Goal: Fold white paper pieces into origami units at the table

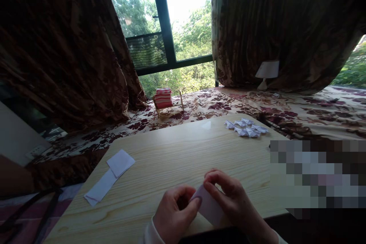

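Observation:
My left hand (174, 211) and my right hand (231, 202) meet over the near edge of a light wooden table (177, 152). Both pinch a small piece of white paper (208, 207) between thumbs and fingers. The paper looks partly folded; my fingers cover its upper edge. Several finished white folded paper shapes (247, 127) lie in a cluster at the table's far right. Strips of white paper (110, 175) lie flat at the table's left.
A floral-patterned cloth (217, 103) covers the surface behind the table. On it stand a small wooden chair with a red striped cushion (164, 99) and a small white lamp (265, 72). Dark curtains frame a window. A blurred patch covers the right side.

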A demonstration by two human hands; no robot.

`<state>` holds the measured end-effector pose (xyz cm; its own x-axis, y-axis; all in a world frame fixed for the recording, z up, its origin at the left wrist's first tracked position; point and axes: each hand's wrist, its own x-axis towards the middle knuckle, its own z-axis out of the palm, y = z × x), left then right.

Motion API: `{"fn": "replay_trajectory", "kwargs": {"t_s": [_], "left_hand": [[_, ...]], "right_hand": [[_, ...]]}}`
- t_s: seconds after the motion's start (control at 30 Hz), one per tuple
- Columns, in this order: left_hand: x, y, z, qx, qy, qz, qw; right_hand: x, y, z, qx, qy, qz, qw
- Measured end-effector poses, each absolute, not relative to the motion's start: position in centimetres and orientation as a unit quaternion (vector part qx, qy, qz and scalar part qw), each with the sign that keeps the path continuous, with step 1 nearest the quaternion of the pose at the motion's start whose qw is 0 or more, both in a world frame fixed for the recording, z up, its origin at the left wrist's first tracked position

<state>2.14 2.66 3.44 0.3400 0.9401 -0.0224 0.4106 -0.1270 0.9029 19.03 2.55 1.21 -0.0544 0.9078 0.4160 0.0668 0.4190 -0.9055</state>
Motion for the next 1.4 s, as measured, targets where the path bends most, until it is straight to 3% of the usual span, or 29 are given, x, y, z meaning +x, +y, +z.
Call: {"fn": "replay_trajectory", "kwargs": {"t_s": [0.23, 0.37, 0.47, 0.63, 0.87, 1.03, 1.4], "left_hand": [[2.2, 3.3, 5.1, 0.774, 0.449, 0.244, 0.374], [1.9, 3.6, 3.1, 0.675, 0.505, 0.386, 0.375], [2.2, 3.9, 1.0, 0.561, 0.536, 0.502, 0.382], [3.3, 3.7, -0.4, 0.502, 0.529, 0.577, 0.368], [3.9, 3.1, 0.6, 0.486, 0.521, 0.607, 0.352], [3.5, 3.3, 0.1, 0.480, 0.529, 0.603, 0.356], [3.4, 3.2, 0.2, 0.504, 0.493, 0.579, 0.409]], "right_hand": [[19.2, 2.6, 1.1, -0.398, -0.596, 0.361, 0.597], [19.7, 3.3, 0.1, -0.436, -0.480, 0.386, 0.656], [19.1, 3.9, -0.6, -0.430, -0.485, 0.445, 0.618], [16.4, 4.2, -0.4, -0.412, -0.481, 0.515, 0.577], [15.1, 3.9, 1.3, -0.412, -0.453, 0.550, 0.567], [15.6, 3.9, -0.1, -0.393, -0.417, 0.494, 0.655], [16.0, 3.3, 0.6, -0.407, -0.443, 0.472, 0.644]]}}
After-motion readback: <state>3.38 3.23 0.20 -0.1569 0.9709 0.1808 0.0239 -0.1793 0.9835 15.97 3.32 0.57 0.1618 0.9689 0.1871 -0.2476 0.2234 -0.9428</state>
